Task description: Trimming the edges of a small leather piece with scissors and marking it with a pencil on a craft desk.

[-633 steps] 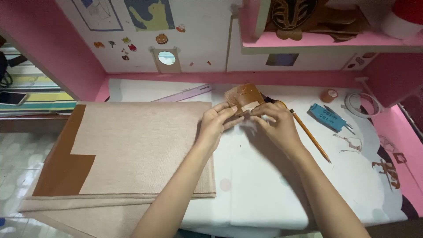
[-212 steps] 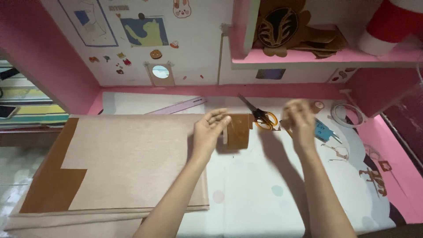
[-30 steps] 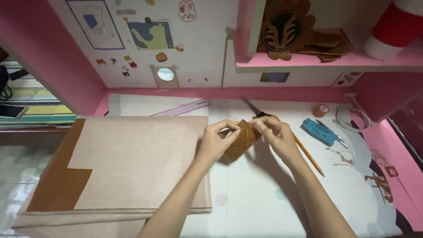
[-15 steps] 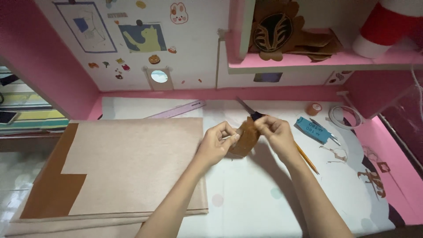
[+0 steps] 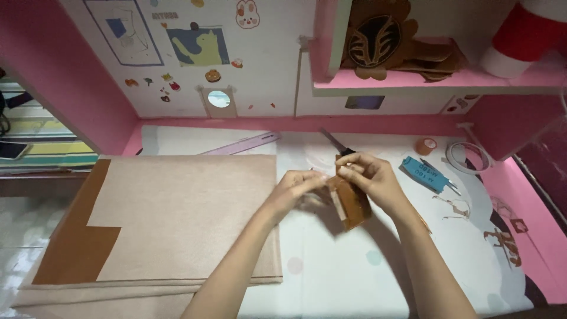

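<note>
A small brown cardboard piece [image 5: 353, 207] is held up over the white desk mat [image 5: 331, 272] between both hands. My left hand [image 5: 295, 188] pinches its left edge, where a pale strip runs down it. My right hand [image 5: 372, 177] grips its top and right side. Scissors [image 5: 334, 142] lie just behind the hands, with only the blades showing. A large beige cardboard sheet [image 5: 177, 207] with a brown notched part [image 5: 77, 248] lies flat to the left of the hands.
A purple ruler [image 5: 239, 143] rests at the back of the desk. To the right lie a blue craft knife [image 5: 426, 173], a small brown tape roll [image 5: 425, 145] and a clear tape ring [image 5: 466, 156]. A pink shelf [image 5: 437, 80] holds cardboard cut-outs.
Both hands have kept hold of the brown piece and turned it, so it now hangs more upright. The scissors that were by the right hand seconds ago now lie behind the hands.
</note>
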